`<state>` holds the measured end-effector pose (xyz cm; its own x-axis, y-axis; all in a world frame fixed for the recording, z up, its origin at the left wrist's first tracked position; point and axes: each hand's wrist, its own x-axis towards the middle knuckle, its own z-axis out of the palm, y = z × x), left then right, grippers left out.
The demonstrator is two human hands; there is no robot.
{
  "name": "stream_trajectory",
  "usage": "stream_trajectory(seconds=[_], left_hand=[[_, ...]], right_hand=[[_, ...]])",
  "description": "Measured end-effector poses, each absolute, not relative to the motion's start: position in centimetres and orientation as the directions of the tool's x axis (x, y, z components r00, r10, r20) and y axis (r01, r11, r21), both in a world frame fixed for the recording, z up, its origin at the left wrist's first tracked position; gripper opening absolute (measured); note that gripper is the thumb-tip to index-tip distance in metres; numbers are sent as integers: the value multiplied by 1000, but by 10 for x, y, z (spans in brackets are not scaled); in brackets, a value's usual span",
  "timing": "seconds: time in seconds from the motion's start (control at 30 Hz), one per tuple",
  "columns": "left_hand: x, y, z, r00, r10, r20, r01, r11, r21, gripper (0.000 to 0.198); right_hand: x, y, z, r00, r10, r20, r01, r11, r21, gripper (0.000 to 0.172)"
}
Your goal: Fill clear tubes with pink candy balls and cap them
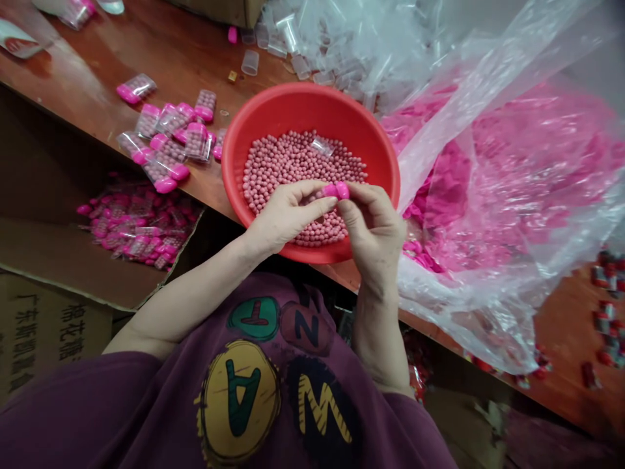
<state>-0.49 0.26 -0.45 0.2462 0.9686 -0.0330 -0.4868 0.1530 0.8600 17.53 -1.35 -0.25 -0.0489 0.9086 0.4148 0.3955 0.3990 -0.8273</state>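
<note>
Both hands meet above a red plastic bowl [312,101] that holds many small pink balls [280,163]. My left hand [288,215] is closed, thumb and fingers pinching a small container with a bright pink cap [338,190]. Its body is mostly hidden by the fingers. On the other side, my right hand [374,225] grips the pink cap end between thumb and forefinger. A clear plastic cup [322,146] lies on the balls in the bowl, behind the hands.
Several filled pink-capped containers [168,140] lie left of the bowl on the wooden table [190,58]. Below, a cardboard box [58,244] holds more. Clear empty cups [293,32] are heaped behind. A plastic bag of pink caps [517,176] stands right, with red items [608,319] beyond.
</note>
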Motion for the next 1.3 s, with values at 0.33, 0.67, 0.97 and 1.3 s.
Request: stream_trajectory(seconds=[0.33,0.67,0.97,1.3], left_hand=[[0,5,-5,143,982,-126,-377,172,910,14],[-2,-1,-5,47,999,20,-279,-6,960,6],[-3,0,-7,191,979,64,-350,7,937,10],[-3,3,-10,126,989,-73,-362,115,925,12]], right_hand=[[149,-14,-19,-234,882,408,853,388,-349,64],[162,-15,-18,-355,844,402,705,524,-478,91],[171,-4,-15,-36,896,443,347,426,-835,26],[154,-18,-14,-291,865,410,722,479,-500,71]])
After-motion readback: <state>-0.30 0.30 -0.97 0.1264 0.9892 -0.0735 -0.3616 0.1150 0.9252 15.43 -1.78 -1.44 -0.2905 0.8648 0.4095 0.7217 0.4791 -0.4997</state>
